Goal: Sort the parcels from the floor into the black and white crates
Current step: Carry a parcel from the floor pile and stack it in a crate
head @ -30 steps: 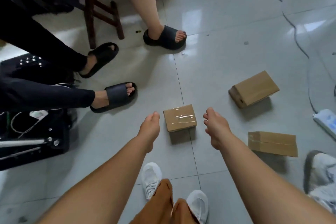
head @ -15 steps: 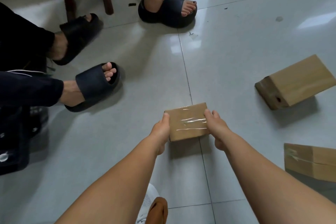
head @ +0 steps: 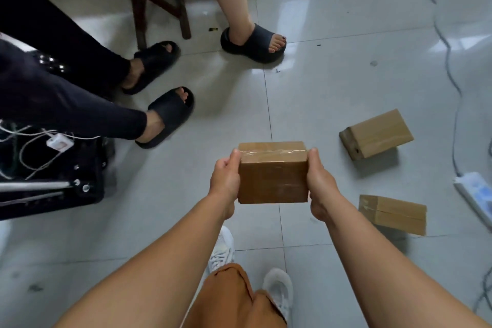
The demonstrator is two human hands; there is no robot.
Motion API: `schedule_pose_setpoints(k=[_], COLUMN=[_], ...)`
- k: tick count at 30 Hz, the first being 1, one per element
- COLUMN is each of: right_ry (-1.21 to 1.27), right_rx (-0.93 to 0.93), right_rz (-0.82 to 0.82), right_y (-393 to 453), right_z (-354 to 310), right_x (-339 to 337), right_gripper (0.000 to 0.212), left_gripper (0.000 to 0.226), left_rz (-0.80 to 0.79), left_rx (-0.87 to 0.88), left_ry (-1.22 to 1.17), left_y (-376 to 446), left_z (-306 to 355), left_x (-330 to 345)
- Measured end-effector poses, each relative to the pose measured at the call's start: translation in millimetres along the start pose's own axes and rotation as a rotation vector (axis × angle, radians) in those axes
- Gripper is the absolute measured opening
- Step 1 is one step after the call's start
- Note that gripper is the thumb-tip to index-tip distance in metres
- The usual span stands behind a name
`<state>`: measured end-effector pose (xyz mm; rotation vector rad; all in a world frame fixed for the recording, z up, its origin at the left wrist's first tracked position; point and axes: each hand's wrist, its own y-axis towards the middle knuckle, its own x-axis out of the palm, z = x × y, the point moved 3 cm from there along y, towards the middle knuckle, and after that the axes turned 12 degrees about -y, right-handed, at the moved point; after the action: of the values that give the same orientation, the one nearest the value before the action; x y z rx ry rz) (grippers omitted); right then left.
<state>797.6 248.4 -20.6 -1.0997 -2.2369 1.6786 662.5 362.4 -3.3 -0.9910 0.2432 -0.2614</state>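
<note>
Our left hand [head: 225, 184] and right hand [head: 320, 186] clamp the taped parcel [head: 273, 173] from its two sides, thumbs curled over the top edge; we hold it in the air above the floor [head: 332, 74]. Right of the taped parcel, two more parcels lie on the floor, the tilted parcel [head: 376, 133] and the flat parcel [head: 392, 213]. The tape is smooth, so we judge the box may slip if our squeeze weakens; no crate is visible, so their contents we cannot tell.

taped parcel [head: 273, 176] lifted off floor, both hands gripping
</note>
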Motion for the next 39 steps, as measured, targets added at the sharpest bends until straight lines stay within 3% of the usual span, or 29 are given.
schedule_pose_setpoints(k=[5, 8, 11, 16, 21, 26, 30, 34, 39], right_ry=[-0.018, -0.064, -0.053, -0.102, -0.220, -0.287, -0.365, -0.396, -0.368], right_rx=[-0.075, -0.191, -0.247, -0.330, -0.408, -0.451, -0.587, -0.699, -0.783], right_rz=[-0.032, -0.045, -0.095, -0.184, -0.290, -0.435, -0.517, -0.606, -0.787], right_y=[-92.3, -142.3, -192.7, -271.4, -351.4, -423.6, -488.3, -552.2, -635.7], right_z=[-25.4, -40.7, -54.9, -77.7, -83.8, -65.8, -39.9, 1.6, 72.9], right_x=[-25.0, -32.2, -31.2, -10.9, 29.7, 85.1, 138.2, 188.6, 246.2], right_gripper=[0.061, 0.042, 0.024, 0.059, 0.032, 0.022, 0.023, 0.025, 0.029], left_gripper=[0.036, 0.028, 0.017, 0.036, 0.023, 0.031, 0.019, 0.044, 0.045], left_rz=[-0.038, -0.070, 0.003, 0.130, 0.214, 0.331, 0.435, 0.480, 0.577], left_rx=[0.043, 0.085, 0.148, 0.222, 0.285, 0.383, 0.492, 0.596, 0.733], left_ry=[-0.066, -0.148, -0.271, -0.453, -0.608, -0.722, -0.822, -0.913, -0.948], left_y=[-97.0, -153.9, -203.0, -274.5, -330.0, -375.3, -412.1, -454.3, -523.2], left_z=[38.1, 53.4, 63.8, 75.3, 76.3, 62.6, 35.5, -3.9, -65.1], left_x=[-26.6, -48.7, -78.3, -127.1, -191.6, -272.4, -341.9, -415.6, -505.3])
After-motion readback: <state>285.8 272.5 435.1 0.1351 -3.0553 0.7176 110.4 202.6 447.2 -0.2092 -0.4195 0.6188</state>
